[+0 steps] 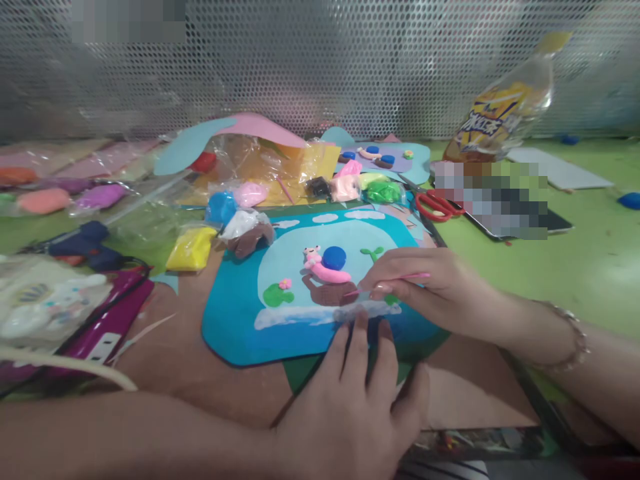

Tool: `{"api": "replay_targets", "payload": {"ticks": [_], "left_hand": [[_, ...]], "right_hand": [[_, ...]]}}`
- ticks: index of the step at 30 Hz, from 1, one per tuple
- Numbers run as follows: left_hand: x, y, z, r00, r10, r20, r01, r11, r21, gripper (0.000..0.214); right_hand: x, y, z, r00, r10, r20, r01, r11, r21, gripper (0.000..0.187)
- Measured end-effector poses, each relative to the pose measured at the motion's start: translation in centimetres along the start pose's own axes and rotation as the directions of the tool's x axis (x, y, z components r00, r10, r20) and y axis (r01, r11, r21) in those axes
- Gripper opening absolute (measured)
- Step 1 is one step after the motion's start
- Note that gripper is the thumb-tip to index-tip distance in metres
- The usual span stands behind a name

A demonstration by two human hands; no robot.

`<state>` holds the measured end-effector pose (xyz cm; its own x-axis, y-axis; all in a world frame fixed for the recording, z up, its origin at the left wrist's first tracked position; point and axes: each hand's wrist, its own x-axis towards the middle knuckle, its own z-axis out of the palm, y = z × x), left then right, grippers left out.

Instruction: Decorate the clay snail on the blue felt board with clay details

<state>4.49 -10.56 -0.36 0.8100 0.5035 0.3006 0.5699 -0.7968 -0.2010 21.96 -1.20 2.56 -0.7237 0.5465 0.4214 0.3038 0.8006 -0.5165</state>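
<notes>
- Left hand (350, 393) lies palm down, its fingers a little spread and holding nothing, the fingertips resting on the lower edge of a blue card (233, 333).
- Right hand (425, 283), over the card's right edge, has a narrow pinch on a thin pink stick (418, 275); the stick's tip appears to touch brown clay (330, 293) near the card's middle.
- Just above the brown clay sits a pink clay figure (327, 270), with a blue disc (334, 257) against its back.
- Toward the card's left edge is a green leaf shape (277, 297) bearing a pink flower (285, 284); toward the right edge, a green sprout (373, 253).
- White clouds (325, 218) line the card's top edge.
- By its upper left corner lie a yellow packet (191, 249) and wrapped brown clay (250, 241).
- Beyond its upper right corner are red-handled scissors (437, 207) and, farther back on the green table (595, 267), a yellow-capped bottle (500, 120).
</notes>
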Motion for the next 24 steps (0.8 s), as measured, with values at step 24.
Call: {"api": "replay_targets", "payload": {"ticks": [24], "left_hand": [[0.02, 0.15, -0.08, 1.0, -0.017, 0.001, 0.017, 0.999, -0.031, 0.057]], "right_hand": [[0.38, -0.12, 0.11, 0.999, 0.016, -0.039, -0.016, 1.0, 0.003, 0.014]]}}
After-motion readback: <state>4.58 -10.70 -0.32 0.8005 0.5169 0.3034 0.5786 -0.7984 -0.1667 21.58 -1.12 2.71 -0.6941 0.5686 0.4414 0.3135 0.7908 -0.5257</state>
